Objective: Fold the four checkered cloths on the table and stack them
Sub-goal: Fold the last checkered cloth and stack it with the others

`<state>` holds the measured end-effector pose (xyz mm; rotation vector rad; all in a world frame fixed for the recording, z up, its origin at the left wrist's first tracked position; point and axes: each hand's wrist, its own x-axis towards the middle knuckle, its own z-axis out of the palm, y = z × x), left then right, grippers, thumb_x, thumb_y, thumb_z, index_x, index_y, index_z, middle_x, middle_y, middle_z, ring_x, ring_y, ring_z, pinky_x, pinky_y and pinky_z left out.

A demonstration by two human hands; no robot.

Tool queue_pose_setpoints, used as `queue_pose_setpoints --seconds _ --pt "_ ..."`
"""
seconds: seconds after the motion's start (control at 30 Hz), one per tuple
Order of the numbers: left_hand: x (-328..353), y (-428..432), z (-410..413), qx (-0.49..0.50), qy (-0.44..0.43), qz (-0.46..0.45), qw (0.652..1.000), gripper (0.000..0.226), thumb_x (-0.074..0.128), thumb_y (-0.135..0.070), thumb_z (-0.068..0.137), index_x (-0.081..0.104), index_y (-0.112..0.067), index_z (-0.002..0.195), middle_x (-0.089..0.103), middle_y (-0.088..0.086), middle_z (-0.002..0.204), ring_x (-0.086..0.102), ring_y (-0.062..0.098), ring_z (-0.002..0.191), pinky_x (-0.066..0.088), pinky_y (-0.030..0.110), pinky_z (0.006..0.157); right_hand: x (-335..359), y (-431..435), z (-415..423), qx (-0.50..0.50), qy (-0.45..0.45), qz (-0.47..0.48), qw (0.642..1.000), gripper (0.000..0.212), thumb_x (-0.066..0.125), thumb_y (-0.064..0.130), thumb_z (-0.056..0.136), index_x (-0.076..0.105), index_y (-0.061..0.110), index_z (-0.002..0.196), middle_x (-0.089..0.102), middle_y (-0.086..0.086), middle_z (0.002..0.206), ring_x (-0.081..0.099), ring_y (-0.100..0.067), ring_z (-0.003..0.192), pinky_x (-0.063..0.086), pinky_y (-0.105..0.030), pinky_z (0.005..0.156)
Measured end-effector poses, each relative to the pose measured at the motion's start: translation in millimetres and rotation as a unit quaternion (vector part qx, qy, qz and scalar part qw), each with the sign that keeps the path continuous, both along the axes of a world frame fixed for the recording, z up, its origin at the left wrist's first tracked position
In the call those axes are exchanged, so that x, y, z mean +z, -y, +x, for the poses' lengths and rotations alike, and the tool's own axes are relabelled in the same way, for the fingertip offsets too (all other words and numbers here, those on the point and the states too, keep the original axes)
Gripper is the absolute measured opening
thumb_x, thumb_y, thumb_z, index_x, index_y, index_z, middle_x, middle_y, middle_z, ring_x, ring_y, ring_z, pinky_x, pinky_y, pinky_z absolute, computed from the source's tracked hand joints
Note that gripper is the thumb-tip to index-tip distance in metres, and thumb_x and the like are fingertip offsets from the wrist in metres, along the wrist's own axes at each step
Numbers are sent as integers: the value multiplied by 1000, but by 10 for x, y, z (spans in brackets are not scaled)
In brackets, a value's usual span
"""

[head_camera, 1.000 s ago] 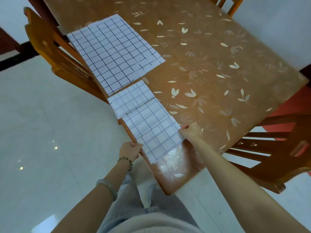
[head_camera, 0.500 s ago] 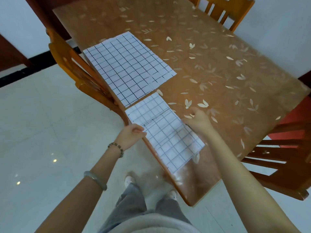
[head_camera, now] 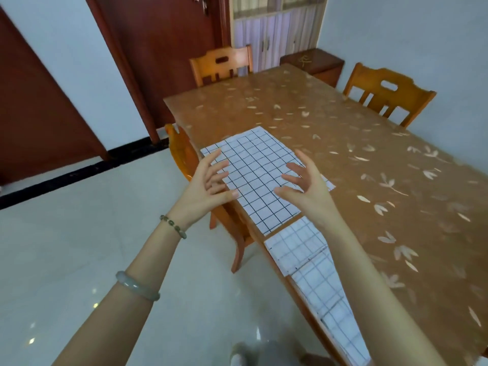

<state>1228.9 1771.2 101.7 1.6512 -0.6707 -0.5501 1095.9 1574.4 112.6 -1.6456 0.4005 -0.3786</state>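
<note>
A large white cloth with a black grid [head_camera: 260,175] lies flat near the left edge of the brown leaf-patterned table [head_camera: 356,143]. My left hand [head_camera: 208,184] hovers over its left side and my right hand [head_camera: 306,184] over its right side, both with fingers spread and holding nothing. Closer to me, a smaller folded checkered cloth [head_camera: 295,245] lies on the table edge, and a longer folded checkered cloth [head_camera: 335,307] overlaps its near end, partly hidden by my right forearm.
A wooden chair [head_camera: 184,159] is tucked under the table's left side below my left hand. Two more chairs stand at the far end [head_camera: 221,64] and far right [head_camera: 385,93]. A red door [head_camera: 158,48] and a cabinet [head_camera: 274,30] are behind.
Both hands let go of the near folded cloth and moved forward over the large flat cloth, fingers now spread. My view lifted toward the far end of the room.
</note>
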Motion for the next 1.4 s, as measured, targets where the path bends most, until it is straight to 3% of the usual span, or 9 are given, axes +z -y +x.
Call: queue_pose_setpoints --seconds 0.2,0.4,0.57,0.77,1.13,1.23,1.33,1.4 --pt "-142 -205 418 26 -14 10 1000 92 76 -15 77 19 -30 147 43 -6 143 49 2 123 47 22 97 -78 -173 530 7 8 15 1000 78 77 12 78 36 37 140 50 4 136 54 -6 118 50 -35 97" --pt "-139 -213 1072 35 -10 9 999 93 77 -25 73 20 -34 146 42 -8 141 47 8 126 44 26 101 -196 -182 1232 16 -9 16 1000 80 78 14 78 35 35 142 49 5 136 51 -6 121 46 -38 103" --pt "-210 -88 1819 28 1 14 1000 89 75 -11 78 21 -29 147 45 -7 137 49 5 124 46 16 94 -355 -49 1954 -3 0 33 999 79 77 11 78 36 36 141 49 4 137 51 -7 122 46 -38 103" --pt "-135 199 2733 -27 0 48 998 88 75 -15 77 23 -28 147 46 -6 139 51 5 122 47 15 93 -371 186 2644 -57 11 58 997 78 77 12 78 36 36 141 51 6 134 51 -7 121 47 -30 99" --pt "-230 730 3745 -86 -31 42 995 95 82 -41 65 28 -35 142 48 -10 136 54 5 119 47 32 100 -381 473 3240 -145 -15 46 988 74 79 11 75 43 41 132 53 5 131 52 -8 120 47 -37 101" --pt "-275 914 3943 -122 -35 44 991 92 80 -34 69 27 -32 143 48 -10 137 53 6 120 45 34 103 -422 500 3308 -186 -25 40 981 75 80 11 74 42 39 133 54 7 130 53 -8 120 47 -37 101" --pt "-316 1101 4161 -169 -40 51 983 95 76 -30 67 25 -28 146 48 -12 135 52 5 120 44 29 102 -450 500 3386 -230 -34 34 972 72 78 9 76 42 47 125 53 6 131 53 -8 119 47 -35 101" --pt "-341 1224 4325 -206 -39 55 976 91 76 -24 71 24 -27 146 47 -11 135 52 4 119 45 20 95 -463 482 3443 -257 -43 27 965 75 79 8 75 42 44 130 52 7 133 53 -8 120 47 -35 101"
